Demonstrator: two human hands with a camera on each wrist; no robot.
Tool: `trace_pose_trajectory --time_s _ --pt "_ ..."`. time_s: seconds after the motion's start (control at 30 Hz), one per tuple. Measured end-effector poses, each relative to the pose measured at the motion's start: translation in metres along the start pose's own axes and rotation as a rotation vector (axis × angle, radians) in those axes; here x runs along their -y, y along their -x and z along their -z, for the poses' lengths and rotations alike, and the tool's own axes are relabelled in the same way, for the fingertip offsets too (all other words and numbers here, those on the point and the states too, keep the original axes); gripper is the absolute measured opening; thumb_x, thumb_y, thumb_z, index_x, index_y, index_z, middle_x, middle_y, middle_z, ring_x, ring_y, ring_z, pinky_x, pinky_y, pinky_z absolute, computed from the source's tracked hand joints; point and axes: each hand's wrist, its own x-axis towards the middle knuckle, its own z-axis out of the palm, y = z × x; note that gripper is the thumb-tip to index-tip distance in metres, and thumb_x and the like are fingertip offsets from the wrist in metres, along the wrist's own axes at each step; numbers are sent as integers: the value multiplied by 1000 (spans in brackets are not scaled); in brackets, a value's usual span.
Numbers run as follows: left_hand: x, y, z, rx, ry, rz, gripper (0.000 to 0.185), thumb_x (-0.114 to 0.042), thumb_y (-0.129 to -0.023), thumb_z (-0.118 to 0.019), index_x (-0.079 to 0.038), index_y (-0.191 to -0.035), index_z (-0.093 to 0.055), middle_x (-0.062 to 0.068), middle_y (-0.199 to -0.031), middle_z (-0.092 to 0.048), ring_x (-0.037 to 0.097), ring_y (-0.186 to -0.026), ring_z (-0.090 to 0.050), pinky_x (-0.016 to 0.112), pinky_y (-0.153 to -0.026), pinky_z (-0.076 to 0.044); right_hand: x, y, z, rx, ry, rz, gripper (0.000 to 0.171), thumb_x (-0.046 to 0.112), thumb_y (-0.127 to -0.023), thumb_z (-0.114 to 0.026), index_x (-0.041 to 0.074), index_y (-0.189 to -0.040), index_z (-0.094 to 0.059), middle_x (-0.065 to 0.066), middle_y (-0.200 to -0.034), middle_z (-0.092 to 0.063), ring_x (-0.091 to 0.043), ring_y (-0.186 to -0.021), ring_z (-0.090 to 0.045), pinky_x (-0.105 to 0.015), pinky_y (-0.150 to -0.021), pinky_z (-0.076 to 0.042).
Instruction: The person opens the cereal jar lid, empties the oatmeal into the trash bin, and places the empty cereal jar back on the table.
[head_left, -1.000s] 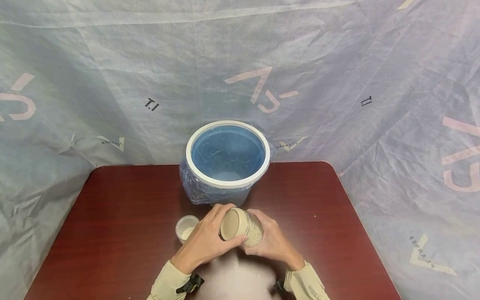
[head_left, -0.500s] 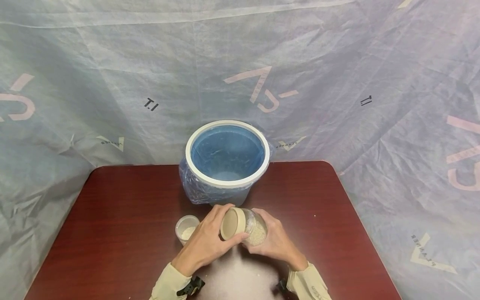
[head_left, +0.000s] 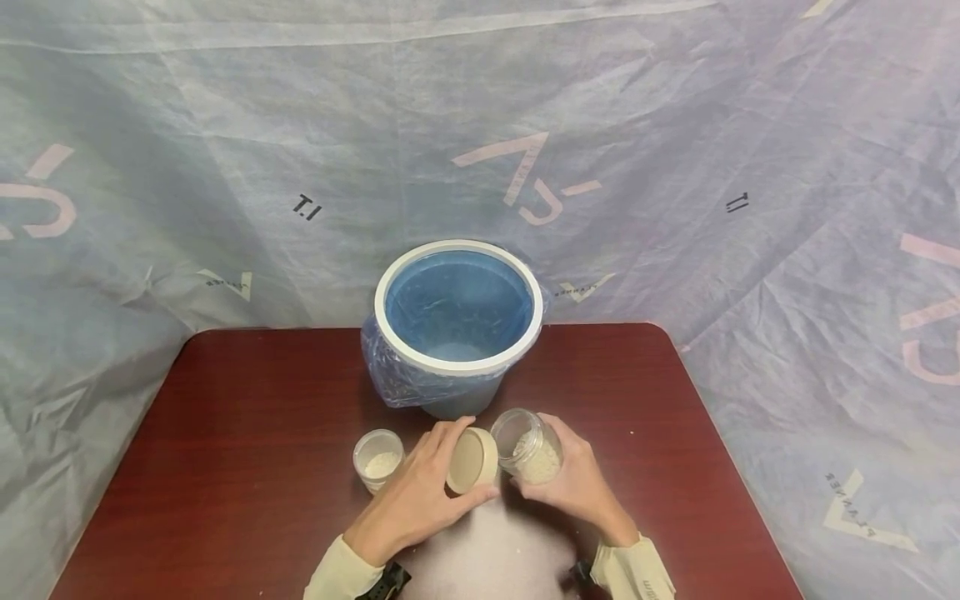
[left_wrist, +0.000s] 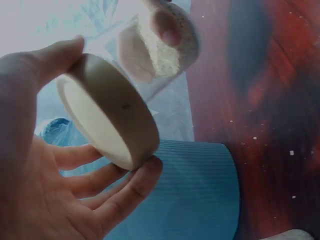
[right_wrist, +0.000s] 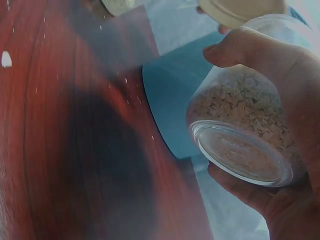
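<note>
My left hand (head_left: pixel 420 492) holds a round beige lid (head_left: pixel 472 460) between thumb and fingers, just off its jar; the lid (left_wrist: pixel 107 117) fills the left wrist view. My right hand (head_left: pixel 573 479) grips a clear jar (head_left: pixel 528 445) part full of pale grains, tilted with its open mouth towards the lid. The jar (right_wrist: pixel 245 135) shows from below in the right wrist view, its mouth (left_wrist: pixel 160 42) in the left wrist view. Both hands hover over the front middle of the dark red table (head_left: pixel 247 433).
A blue bucket (head_left: pixel 456 321) with a white rim and a clear plastic liner stands at the table's back middle. A small open jar (head_left: pixel 378 457) with pale grains sits left of my left hand. A grey printed sheet (head_left: pixel 225 150) hangs all around behind.
The lid has come off the jar. My left hand has drawn it slightly left and down, while my right hand moved the jar right and tilted its open mouth up.
</note>
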Motion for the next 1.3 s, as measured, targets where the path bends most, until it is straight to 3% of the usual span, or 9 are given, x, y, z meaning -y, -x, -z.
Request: trace_pose_trajectory --time_s 0.27,0.43,0.7,1.0,1.3 --pt "7 3 -18 45 -83 -3 90 -56 -83 -88 -14 -153 -50 1 -140 -57 25 -124 -59 46 -100 -54 -11 -2 12 -44 26 -5 93 20 -56 -104 8 -139 -63 -8 -122 -74 -15 -105 -69 -37 -88 -58" --pt "14 3 -34 91 -165 -45 89 -51 -79 -91 -13 -149 -53 4 -137 -58 33 -122 -61 49 -95 -57 -15 -4 17 -60 30 -13 93 21 -57 -105 8 -139 -64 -4 -122 -74 -15 -104 -69 -33 -88 -57" --pt "27 -4 -58 62 -236 -85 90 -44 -72 -98 -9 -145 -57 8 -133 -59 28 -118 -58 45 -83 -59 -13 -9 23 -71 28 -20 93 23 -58 -105 20 -141 -63 -3 -122 -74 -15 -105 -69 -35 -87 -57" --pt "36 -12 -70 56 -276 -42 94 -44 -73 -98 -7 -148 -56 11 -135 -59 31 -120 -57 45 -90 -57 -9 -17 31 -111 37 -24 92 24 -59 -105 10 -140 -64 -6 -122 -74 -16 -105 -69 -29 -88 -55" --pt "42 -14 -79 53 -303 -53 95 -47 -74 -98 -6 -149 -55 12 -134 -60 32 -118 -58 46 -91 -57 -8 -24 38 -142 54 -22 94 24 -58 -105 15 -141 -63 -9 -122 -74 -16 -106 -68 -24 -89 -53"
